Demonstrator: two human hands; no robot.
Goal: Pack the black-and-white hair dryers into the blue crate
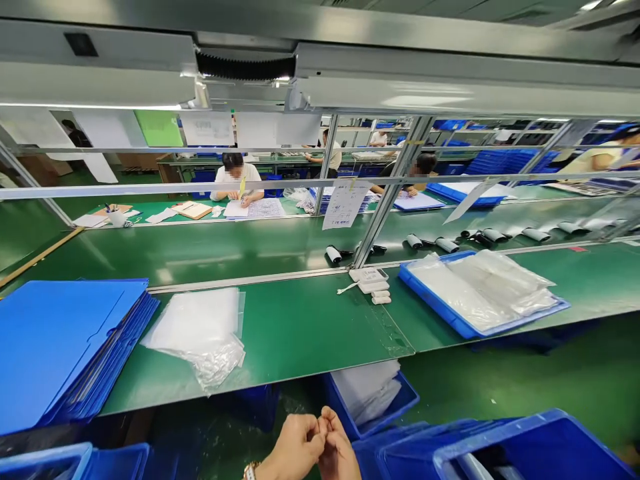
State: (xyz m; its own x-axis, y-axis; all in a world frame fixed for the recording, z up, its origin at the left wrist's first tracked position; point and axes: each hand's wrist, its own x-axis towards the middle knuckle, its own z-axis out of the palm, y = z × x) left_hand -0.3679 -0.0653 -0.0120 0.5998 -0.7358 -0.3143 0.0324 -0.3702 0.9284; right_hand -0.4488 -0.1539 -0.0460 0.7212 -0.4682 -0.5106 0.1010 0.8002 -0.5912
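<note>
Hands first, in the head view: my left hand [295,447] and right hand [339,452] meet low at the frame edge, fingers curled together, pinching nothing I can see. Bags [200,333] lie untouched on the bench [310,327], beside blue sheets [60,347]; work seems not begun.

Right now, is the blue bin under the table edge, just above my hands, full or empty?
Partly filled: the blue bin holds a stack of clear plastic bags below its rim.
</note>
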